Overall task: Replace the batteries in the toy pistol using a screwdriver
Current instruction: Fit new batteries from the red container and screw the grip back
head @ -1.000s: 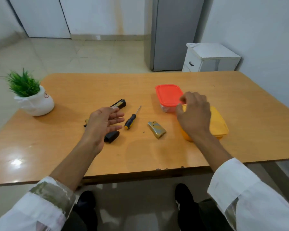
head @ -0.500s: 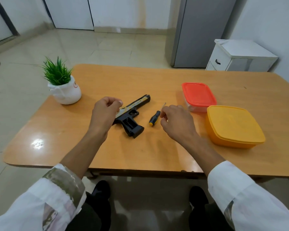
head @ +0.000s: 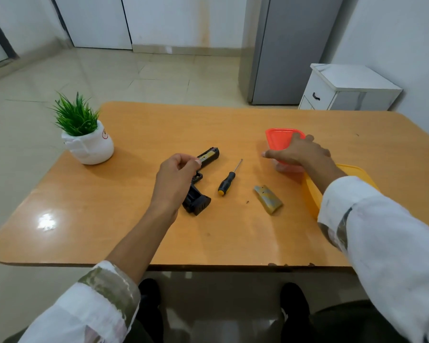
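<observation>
The black toy pistol (head: 199, 202) lies on the wooden table (head: 134, 231), grip toward me and barrel pointing away. My left hand (head: 176, 179) hovers over its middle with fingertips pinched together; I see nothing between them. A screwdriver (head: 227, 180) with a black and yellow handle lies just right of the pistol. Further right lie a small screw (head: 247, 201) and the grey-gold battery cover (head: 268, 199). My right hand (head: 300, 152) spans the red-lidded container (head: 278, 138), thumb at its left side and fingers over the far edge.
A yellow lidded box (head: 310, 194) sits right of the cover, partly under my right sleeve. A potted green plant (head: 87, 139) stands at the table's left. Behind the table are a grey fridge (head: 287, 45) and a white cabinet (head: 344, 87).
My right hand has moved from beside the screwdriver to the red-lidded container. The battery cover it was hiding now shows on the table. My left hand stays curled over the pistol.
</observation>
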